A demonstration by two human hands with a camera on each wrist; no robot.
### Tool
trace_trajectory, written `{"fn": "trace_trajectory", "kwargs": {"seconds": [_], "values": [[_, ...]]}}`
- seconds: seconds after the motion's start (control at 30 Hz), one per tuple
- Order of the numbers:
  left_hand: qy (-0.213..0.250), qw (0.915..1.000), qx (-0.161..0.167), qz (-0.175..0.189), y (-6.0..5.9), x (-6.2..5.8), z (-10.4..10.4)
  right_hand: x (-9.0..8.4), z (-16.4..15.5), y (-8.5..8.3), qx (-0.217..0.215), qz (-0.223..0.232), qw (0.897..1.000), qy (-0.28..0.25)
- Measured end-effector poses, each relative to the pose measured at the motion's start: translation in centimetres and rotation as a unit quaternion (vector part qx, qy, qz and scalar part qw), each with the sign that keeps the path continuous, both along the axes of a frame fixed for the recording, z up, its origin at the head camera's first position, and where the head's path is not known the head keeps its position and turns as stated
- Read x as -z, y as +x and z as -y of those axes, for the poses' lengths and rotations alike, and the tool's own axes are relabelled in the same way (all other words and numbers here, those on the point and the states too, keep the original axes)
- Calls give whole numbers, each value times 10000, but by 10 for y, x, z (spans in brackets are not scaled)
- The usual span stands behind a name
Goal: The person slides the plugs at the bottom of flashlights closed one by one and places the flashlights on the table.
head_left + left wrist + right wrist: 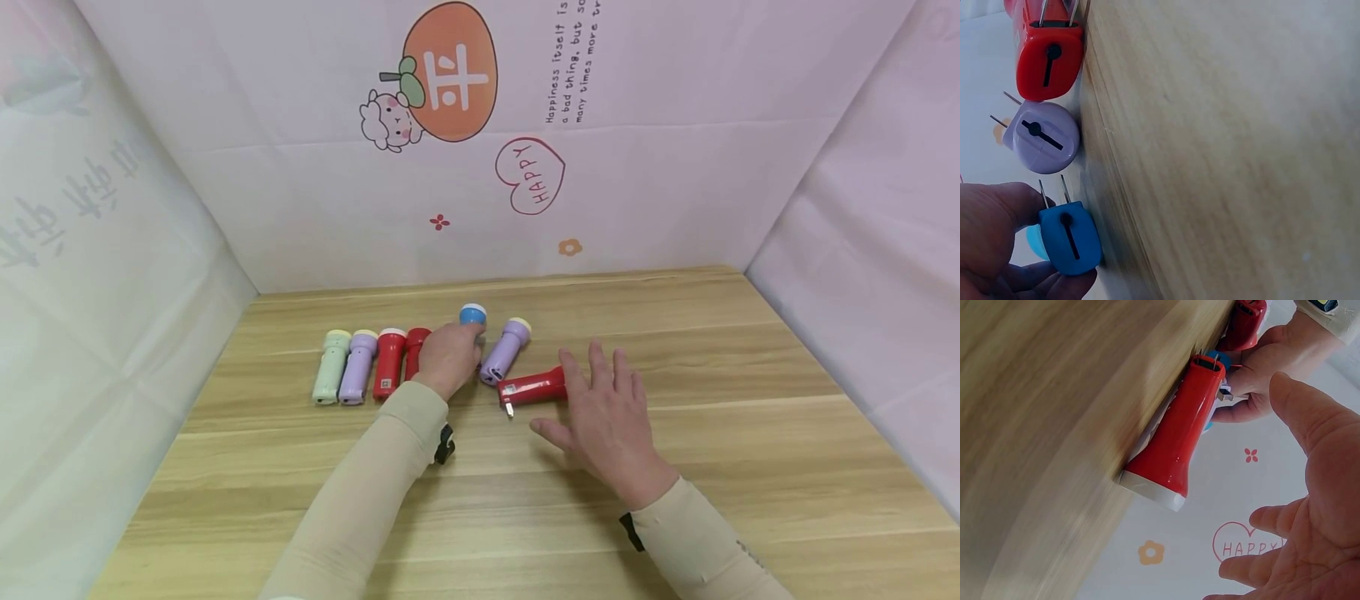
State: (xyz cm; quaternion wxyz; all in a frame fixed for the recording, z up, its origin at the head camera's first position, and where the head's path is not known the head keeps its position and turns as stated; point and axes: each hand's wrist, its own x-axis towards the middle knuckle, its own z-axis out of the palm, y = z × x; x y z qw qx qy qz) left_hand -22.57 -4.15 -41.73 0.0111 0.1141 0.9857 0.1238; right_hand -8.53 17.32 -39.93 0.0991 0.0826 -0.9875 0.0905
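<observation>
My left hand point(450, 358) holds a blue flashlight point(472, 314) between thumb and fingers, its white lens end facing the back wall. In the left wrist view, the blue flashlight's end point(1071, 240) shows two metal prongs and a black slot. My right hand point(611, 421) has its fingers spread beside a red flashlight point(534, 387) that lies sideways, prongs out at its left end. The right wrist view has this red flashlight point(1175, 431) apart from the open palm. Between the hands, a lavender flashlight point(508, 348) lies tilted, its lower end close to the red one.
Left of my left hand, a row of flashlights lies side by side: a pale green one point(332, 371), a lavender one point(360, 371), a red one point(389, 367) and another red one point(415, 350), partly hidden by the hand. Printed cloth walls point(300, 208) border the wooden table point(525, 533).
</observation>
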Motion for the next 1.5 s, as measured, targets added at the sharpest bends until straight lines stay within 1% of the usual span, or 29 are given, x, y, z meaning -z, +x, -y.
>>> {"fn": "trace_trajectory", "kwargs": {"seconds": [0.2, 0.43, 0.7, 0.83, 1.0, 1.2, 1.3, 1.43, 1.5], "values": [[109, 9999, -13, -20, -1, 3, 2, -1, 0, 0, -17, 3, 10000, -24], [305, 9994, -10, -151, 0, 6, 6, -1, 0, 0, -22, -28, 10000, -42], [600, 9974, -88, -379, 3, 2, 10, -2, 1, 0, -32, -104, 9999, 26], [955, 9945, -192, -383, 7, -2, 13, -2, 1, 0, -30, -98, 9999, 20], [1570, 9862, -397, -337, 12, -6, 16, -2, 1, 0, -35, -109, 9999, 18], [2394, 9687, -650, -133, 19, -9, 21, -2, 3, 0, -32, -143, 9999, 32], [2621, 9622, -740, -88, 23, -11, 22, -3, 3, 0, -27, -129, 9999, 19], [2801, 9562, -846, -34, 27, -15, 23, -3, 4, 0, -9, -128, 9999, 19], [2964, 9509, -892, 52, 29, -18, 22, -3, 5, 0, -8, -139, 9999, 15]]}}
